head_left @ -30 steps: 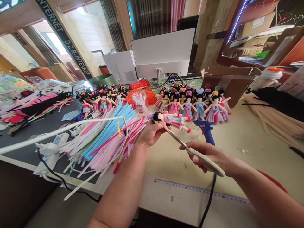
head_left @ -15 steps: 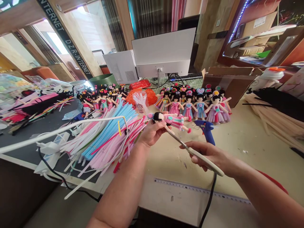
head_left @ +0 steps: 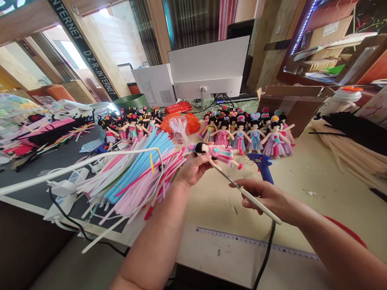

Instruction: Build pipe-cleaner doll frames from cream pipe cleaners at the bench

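My left hand (head_left: 196, 167) is closed on a small pipe-cleaner doll (head_left: 222, 154) with black hair and a pink, white and teal striped skirt. The doll lies sideways in the air, its head at the thumb and its red-shoed feet to the right. White-handled scissors (head_left: 254, 201) are in my right hand (head_left: 263, 197), fingers wrapped round the handles. Their blades point up and left, the tips at the doll beside my left fingertips. Exactly what lies between the blades is too small to tell. Behind the right hand rests a blue glue gun (head_left: 263, 166).
Finished dolls (head_left: 254, 131) stand in rows at the back, near a cardboard box (head_left: 293, 106). Bundles of coloured pipe cleaners (head_left: 136, 173) lie left, under a white lamp arm (head_left: 75, 167). A ruler (head_left: 242, 239) runs along the front edge; beige stems (head_left: 341, 145) lie right.
The scissor handles have come closer together in my right hand, which has shifted slightly. My left hand and the doll stay in place.
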Demonstrator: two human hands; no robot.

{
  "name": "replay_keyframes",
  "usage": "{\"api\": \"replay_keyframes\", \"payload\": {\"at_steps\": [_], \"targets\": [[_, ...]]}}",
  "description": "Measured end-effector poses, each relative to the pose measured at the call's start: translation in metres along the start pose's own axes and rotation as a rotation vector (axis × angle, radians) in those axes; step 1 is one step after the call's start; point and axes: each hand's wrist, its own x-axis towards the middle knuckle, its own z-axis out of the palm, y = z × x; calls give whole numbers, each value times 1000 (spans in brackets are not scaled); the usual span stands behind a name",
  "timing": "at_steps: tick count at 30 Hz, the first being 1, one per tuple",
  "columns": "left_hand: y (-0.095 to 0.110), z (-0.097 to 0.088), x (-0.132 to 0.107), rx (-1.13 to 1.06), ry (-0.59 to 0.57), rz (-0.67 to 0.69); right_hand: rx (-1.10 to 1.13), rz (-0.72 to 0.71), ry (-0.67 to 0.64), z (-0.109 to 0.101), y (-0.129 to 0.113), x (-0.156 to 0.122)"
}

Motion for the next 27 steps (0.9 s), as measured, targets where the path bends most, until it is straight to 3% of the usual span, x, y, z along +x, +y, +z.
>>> {"api": "replay_keyframes", "payload": {"at_steps": [16,27], "targets": [[0,-1,1,15,-9,-4,20,10,-23,-3,0,0],[1,-6,4,-4,45,-18,-14,26,-142,-2,0,-4]]}}
